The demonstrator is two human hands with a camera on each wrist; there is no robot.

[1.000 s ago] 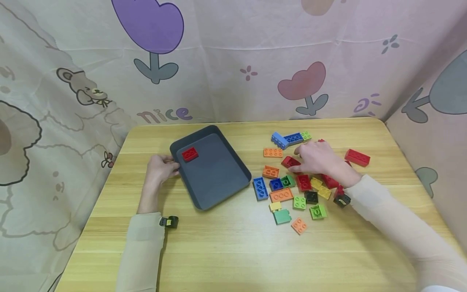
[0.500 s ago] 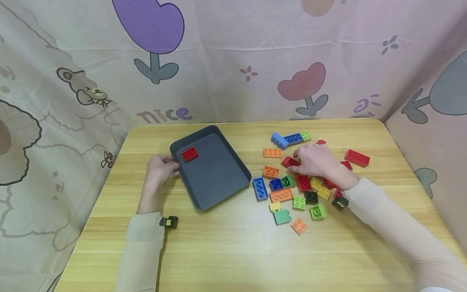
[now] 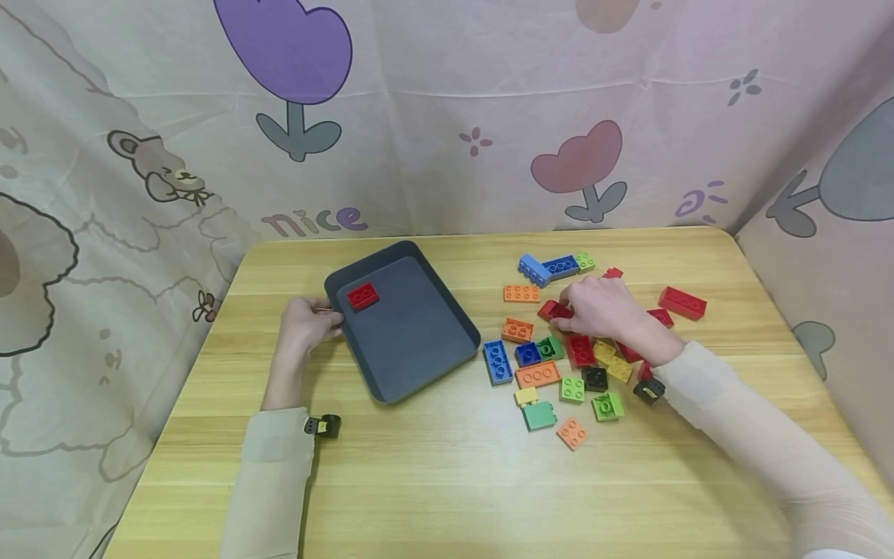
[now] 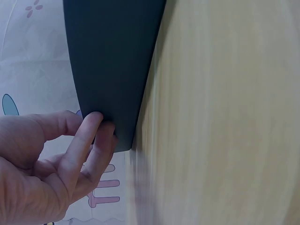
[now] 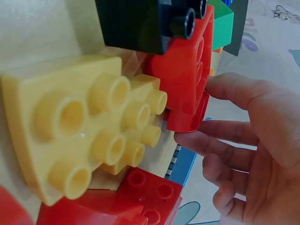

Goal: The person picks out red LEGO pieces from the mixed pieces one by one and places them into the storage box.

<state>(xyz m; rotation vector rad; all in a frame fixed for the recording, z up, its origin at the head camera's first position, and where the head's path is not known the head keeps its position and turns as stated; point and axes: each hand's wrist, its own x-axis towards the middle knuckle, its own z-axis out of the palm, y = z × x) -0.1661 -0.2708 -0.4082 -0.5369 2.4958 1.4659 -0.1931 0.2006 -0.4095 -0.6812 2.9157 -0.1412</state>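
In the head view my left hand [image 3: 307,322] is at the left side of the dark grey tray [image 3: 419,341]. The left wrist view shows its thumb and fingers pinching the tray's rim, fingertips against the outer wall [image 4: 112,70]. Inside the tray lies a red brick [image 3: 363,296]. My right hand [image 3: 602,309] reaches over the scattered toy bricks and pinches a red brick [image 3: 554,310] between thumb and fingers. In the right wrist view another red brick [image 5: 183,79] partly hides the pinched one, and yellow bricks [image 5: 70,122] stand nearer the camera.
Around the right hand lie orange bricks [image 3: 521,293], blue bricks [image 3: 497,362], green bricks [image 3: 539,416] and a black brick [image 3: 595,379]. A long red brick [image 3: 682,303] lies apart at the right. A printed curtain [image 3: 433,171] hangs behind the wooden table [image 3: 433,497].
My right hand has shifted slightly left, uncovering more of the red bricks behind and beside it. The left hand and tray stay where they were.
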